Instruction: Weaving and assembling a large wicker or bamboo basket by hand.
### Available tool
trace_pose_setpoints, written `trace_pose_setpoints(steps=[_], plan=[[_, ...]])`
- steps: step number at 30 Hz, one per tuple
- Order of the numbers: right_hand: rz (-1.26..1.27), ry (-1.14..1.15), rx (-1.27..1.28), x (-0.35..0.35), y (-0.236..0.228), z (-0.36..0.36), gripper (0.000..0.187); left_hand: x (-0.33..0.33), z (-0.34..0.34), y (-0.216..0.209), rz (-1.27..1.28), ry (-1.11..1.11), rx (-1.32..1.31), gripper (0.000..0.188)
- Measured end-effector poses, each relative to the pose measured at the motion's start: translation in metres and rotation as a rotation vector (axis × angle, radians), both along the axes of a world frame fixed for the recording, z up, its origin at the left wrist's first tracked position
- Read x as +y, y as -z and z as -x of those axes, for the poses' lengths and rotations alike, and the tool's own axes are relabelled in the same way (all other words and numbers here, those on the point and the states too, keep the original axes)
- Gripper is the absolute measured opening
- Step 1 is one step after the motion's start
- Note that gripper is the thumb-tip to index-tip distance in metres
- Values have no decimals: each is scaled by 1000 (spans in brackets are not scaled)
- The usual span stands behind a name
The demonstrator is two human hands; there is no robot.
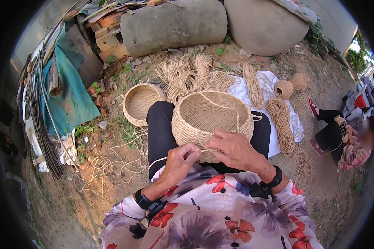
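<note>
A round woven basket of pale straw cord rests between my knees, its open mouth facing up. At its near side, my left hand pinches a strand of cord that trails off to the left over my thigh. My right hand is closed at the basket's near rim, its fingers on the same cord close to the left fingertips. Another length of cord loops across the basket's inside. A short cord end sticks out past the right rim.
A smaller woven basket sits left of my knee. Beyond lie cord bundles, some on a white cloth. Loose cord tangles on the left ground. A concrete cylinder stands behind. Another person sits at right.
</note>
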State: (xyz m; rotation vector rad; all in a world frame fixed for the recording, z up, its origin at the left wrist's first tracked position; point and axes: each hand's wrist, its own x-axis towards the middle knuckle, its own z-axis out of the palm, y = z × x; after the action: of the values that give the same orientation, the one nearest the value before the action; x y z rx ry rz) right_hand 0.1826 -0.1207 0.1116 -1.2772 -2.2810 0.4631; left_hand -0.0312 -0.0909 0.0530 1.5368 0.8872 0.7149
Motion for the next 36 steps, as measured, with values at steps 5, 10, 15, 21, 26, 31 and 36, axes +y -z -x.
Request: trace_pose_setpoints(steps=[5,10,15,21,26,31,36], plan=[[16,9,43,0,-1,0,24,5,-4,-24,-659,-81,126,8],[32,11,66,1,2,-4,23,21,-10,-35,-698,-18,170,7],[45,9,85,0,4,-4,23,30,-12,-33,-439,54,208,9],[64,39,80,-3,6,-4,26,31,-15,-34,-129,12,172,13],[80,67,175,-3,7,-5,25,29,-12,-29,-412,62,217,10],[89,49,236,-3,10,-8,21,24,-13,-43,-587,75,299,6],[61,78,396,0,15,-10,11,28,-11,-39,-616,153,293,8]])
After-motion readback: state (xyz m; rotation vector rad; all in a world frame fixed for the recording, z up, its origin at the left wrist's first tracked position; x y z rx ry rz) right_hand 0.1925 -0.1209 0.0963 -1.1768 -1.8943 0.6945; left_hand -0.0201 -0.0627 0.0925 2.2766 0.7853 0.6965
